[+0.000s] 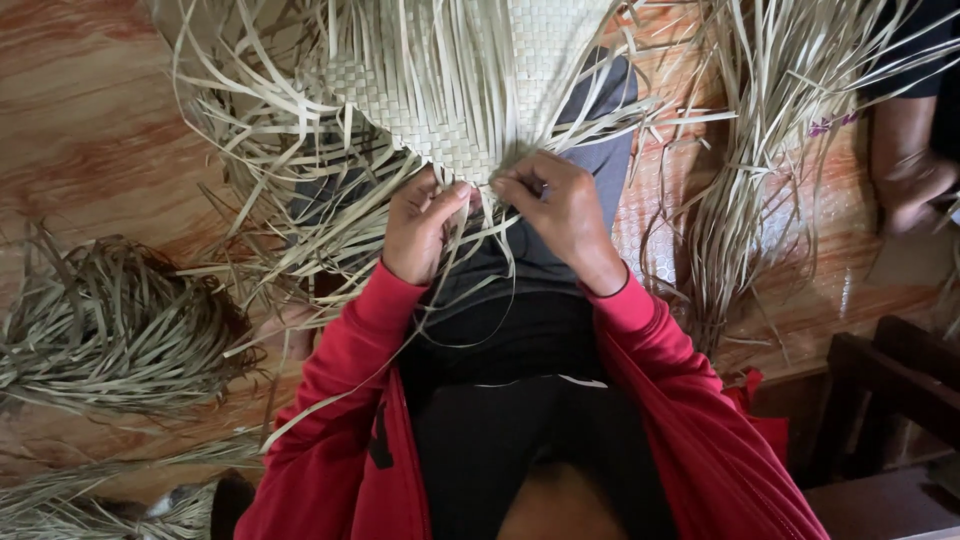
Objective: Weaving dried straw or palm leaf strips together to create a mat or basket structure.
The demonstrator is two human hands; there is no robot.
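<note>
Straw-pale, flat dried-leaf strips everywhere. Half-plaited pale woven mat of dried-leaf strips [470,90] draped over the lap, its finished checkered edge ending right at the knuckles, touching both hands. Left hand [420,235] curled shut, pinching a few loose strips between thumb and fingertips at that edge. Right hand [565,215] closed likewise just beside it, fingers folded over strip ends.

Likely trouble, judging from the look of it: brittle strips cracking or splitting if bent too sharply at the pinch; a strip slipping out of either grip and loosening the last rows; long free ends tangling with one another, since many cross and trail over the grey cloth [600,150] on the lap; a wrong strip picked up in that crowd, leaving the pattern uneven.

Hard to make out: which strips sit in each pinch, and how many, with fingertips covering the working point. Mat's far end cut off at the top. Loose tangled bundle of dried strips [110,330] at the left partly blurred; long hanging sheaf of strips [760,170] at the right running out of view. Another person's hand [915,190] at the right edge, mostly cropped, grip unreadable. Dark wooden furniture [890,380] at lower right only partly seen.
</note>
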